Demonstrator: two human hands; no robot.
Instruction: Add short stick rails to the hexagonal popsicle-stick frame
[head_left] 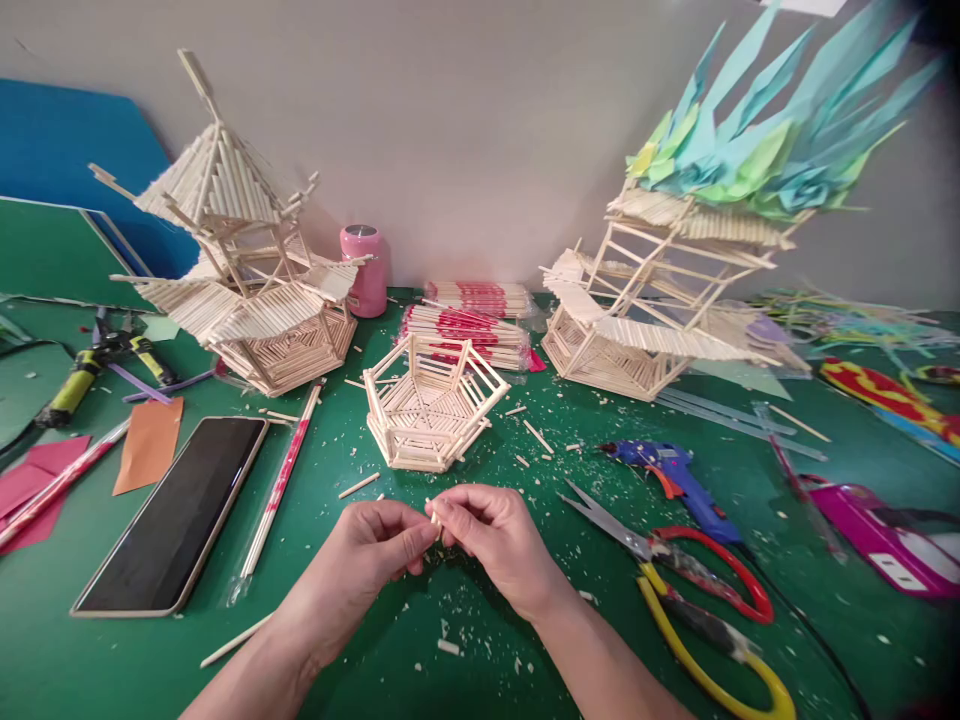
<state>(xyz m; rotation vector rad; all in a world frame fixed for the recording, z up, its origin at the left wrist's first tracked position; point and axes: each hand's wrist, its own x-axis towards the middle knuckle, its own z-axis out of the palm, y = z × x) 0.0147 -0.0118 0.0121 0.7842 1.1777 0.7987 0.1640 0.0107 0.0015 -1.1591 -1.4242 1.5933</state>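
My left hand and right hand meet above a green table, fingers of both pinching a short wooden stick. Just beyond, toward the table's back edge, sits a bowl-shaped stick frame. Nearer that edge, between two stick houses, lie red-banded stick packs, their print too small to read. A phone lies left; scissors and a blue glue gun lie right.
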